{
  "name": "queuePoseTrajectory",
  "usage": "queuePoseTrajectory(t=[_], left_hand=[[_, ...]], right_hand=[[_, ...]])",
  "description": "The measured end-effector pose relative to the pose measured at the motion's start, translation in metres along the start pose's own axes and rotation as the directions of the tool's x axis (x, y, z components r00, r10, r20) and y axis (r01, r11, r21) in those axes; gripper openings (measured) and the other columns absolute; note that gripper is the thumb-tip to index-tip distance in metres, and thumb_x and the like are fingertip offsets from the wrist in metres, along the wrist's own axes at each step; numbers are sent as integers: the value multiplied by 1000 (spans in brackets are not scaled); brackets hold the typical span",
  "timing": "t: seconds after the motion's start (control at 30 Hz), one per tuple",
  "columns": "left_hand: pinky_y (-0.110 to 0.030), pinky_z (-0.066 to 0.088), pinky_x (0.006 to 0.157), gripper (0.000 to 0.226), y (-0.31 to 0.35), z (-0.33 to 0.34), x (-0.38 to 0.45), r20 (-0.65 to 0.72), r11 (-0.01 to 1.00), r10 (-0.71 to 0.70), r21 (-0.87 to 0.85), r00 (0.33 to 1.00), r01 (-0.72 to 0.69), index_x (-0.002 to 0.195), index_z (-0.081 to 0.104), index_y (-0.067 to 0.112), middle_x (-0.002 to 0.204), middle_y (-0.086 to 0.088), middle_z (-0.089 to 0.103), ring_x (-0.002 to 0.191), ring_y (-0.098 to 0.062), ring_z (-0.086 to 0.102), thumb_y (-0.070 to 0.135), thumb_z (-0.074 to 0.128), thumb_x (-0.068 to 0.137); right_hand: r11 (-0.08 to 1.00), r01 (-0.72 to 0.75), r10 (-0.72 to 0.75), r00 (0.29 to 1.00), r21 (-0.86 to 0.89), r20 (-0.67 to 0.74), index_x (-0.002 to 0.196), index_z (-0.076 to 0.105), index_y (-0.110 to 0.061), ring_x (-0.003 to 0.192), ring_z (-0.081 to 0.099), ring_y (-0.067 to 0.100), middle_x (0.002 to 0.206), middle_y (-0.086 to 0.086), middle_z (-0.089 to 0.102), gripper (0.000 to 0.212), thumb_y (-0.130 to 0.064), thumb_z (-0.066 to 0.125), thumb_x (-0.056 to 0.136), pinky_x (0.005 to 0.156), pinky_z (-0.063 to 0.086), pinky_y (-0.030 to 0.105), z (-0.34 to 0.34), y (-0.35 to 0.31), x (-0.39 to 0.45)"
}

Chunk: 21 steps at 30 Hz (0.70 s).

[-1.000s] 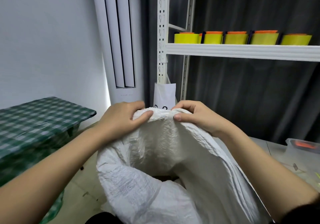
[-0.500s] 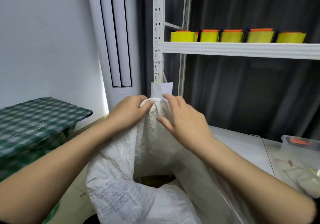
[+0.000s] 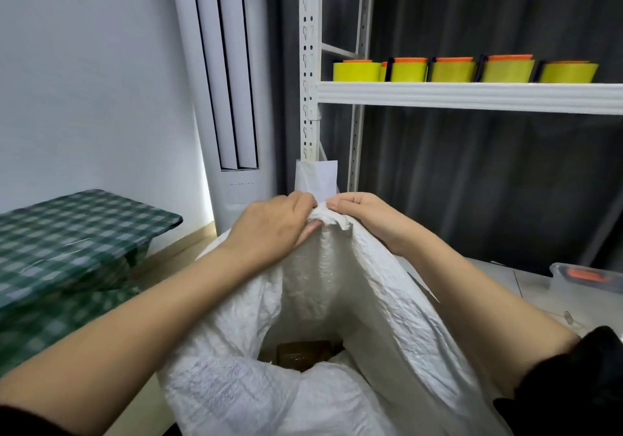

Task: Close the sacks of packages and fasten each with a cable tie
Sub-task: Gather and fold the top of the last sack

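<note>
A white woven sack (image 3: 337, 284) stands in front of me with its mouth partly gathered. My left hand (image 3: 273, 230) grips the bunched far rim of the sack from the left. My right hand (image 3: 367, 220) pinches the same rim from the right, its fingertips meeting those of the left hand. Lower down the mouth still gapes, and a brown package (image 3: 300, 354) shows inside. No cable tie is in either hand.
A table with a green checked cloth (image 3: 67, 233) is at the left. A white metal shelf (image 3: 472, 97) carries yellow and orange bins (image 3: 451, 70). A standing air conditioner (image 3: 229, 98) is behind. A clear plastic box (image 3: 586, 277) sits on the grey table at the right.
My right hand has moved from lying over the sack's rim to pinching it next to my left hand. The rim is bunched tighter between both hands.
</note>
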<state>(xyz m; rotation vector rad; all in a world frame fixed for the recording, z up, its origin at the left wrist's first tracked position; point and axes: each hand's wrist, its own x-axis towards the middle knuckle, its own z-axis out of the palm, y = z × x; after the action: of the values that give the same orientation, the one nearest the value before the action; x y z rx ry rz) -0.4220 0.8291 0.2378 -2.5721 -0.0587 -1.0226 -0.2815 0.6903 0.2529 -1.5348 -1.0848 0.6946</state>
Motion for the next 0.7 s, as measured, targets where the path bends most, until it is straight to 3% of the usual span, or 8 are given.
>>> queuePoseTrajectory(t=[0.07,0.17,0.27,0.37,0.43,0.5,0.6,0.7], left_hand=[[-31,40,38,44,-6,2,2,25,1000,-24,-14,999,25,83,54,11,69,-4,61,56,-29,61,45,28,92],[-32,35,56,42,-11,2,9,115,987,-148,-40,982,153,91,51,15,86,-5,66,81,-31,63,47,25,98],[-33,33,63,33,-12,-3,14,277,948,-255,-116,926,296,89,49,20,94,-6,65,91,-29,59,44,29,100],[-33,30,66,30,-14,-4,13,288,936,-251,-171,924,307,83,47,21,93,-7,63,90,-30,58,41,32,100],[-35,33,69,32,-13,-1,11,142,967,-192,-143,971,212,90,52,17,95,-6,63,92,-30,58,44,35,96],[-38,44,72,48,-6,2,13,64,990,-79,-113,995,86,108,57,13,100,-6,63,91,-28,60,51,36,89],[-39,47,56,44,2,7,15,45,993,6,-121,999,0,100,57,9,87,-7,62,74,-30,62,45,33,90],[-38,46,61,39,2,10,18,96,986,-119,-107,988,129,102,52,11,90,-6,65,79,-31,62,42,29,97]], right_hand=[[951,12,-52,991,-308,-122,120,60,-20,100,61,13,109,-1,66,31,-38,50,98,87,44,27,6,-2,-7],[550,-99,-239,933,-829,-270,125,48,-28,99,59,16,117,-10,57,40,-55,41,96,77,45,33,21,1,-27],[302,-127,-470,843,-945,-263,105,54,-20,87,58,19,106,-4,53,31,-47,38,100,62,41,33,18,8,-33],[493,-50,-437,849,-869,-297,76,50,-20,75,50,15,85,-5,50,31,-39,45,99,62,35,33,0,15,-20],[768,45,-288,915,-639,-282,70,53,-10,68,46,12,72,-2,51,36,-34,51,97,64,34,32,-8,17,-9],[939,86,-159,968,-333,-196,81,60,5,68,45,14,72,5,51,41,-33,56,95,67,34,31,-11,17,-1],[990,36,-55,989,-136,-139,91,67,0,73,51,14,78,5,58,38,-37,56,95,72,39,30,-7,16,0],[943,18,-104,965,-333,-241,106,63,-16,81,58,9,89,-3,65,32,-44,53,94,79,44,32,2,14,-7]])
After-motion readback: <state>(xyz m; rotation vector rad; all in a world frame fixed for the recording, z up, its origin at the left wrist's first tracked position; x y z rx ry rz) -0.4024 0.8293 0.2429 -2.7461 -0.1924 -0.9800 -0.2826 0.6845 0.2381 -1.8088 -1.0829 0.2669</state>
